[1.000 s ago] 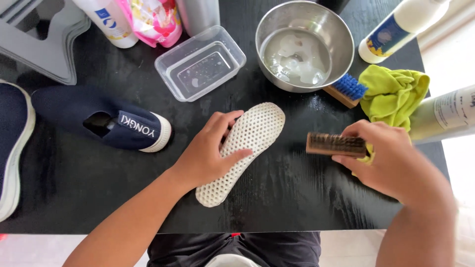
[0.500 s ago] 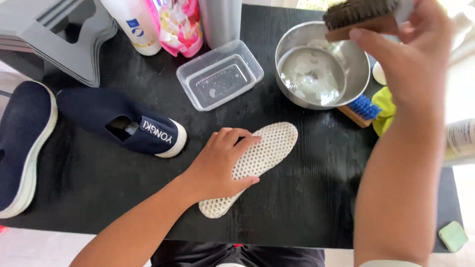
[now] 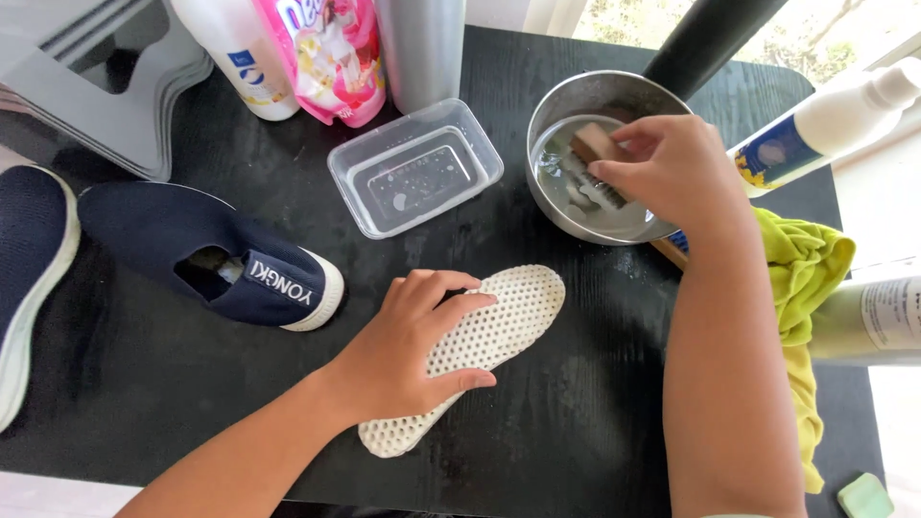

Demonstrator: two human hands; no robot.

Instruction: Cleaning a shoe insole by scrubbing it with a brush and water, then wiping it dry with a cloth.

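Observation:
My left hand (image 3: 414,341) presses flat on a white perforated insole (image 3: 499,331) lying at an angle on the black table (image 3: 576,422). My right hand (image 3: 672,168) holds a wooden scrub brush (image 3: 597,168) down in the soapy water of a round metal bowl (image 3: 566,105) at the back right. The brush's bristles are partly under the water.
A navy slip-on shoe (image 3: 216,257) lies left of the insole, with a second shoe (image 3: 29,278) at the left edge. A clear plastic tub (image 3: 414,177), bottles (image 3: 240,53), a pink pouch (image 3: 326,53), a yellow-green cloth (image 3: 801,278) and a blue-bristled brush (image 3: 674,247) surround the bowl.
My right hand has carried the brush from beside the insole, up over the bowl, and down into the water. My left hand has stayed on the insole.

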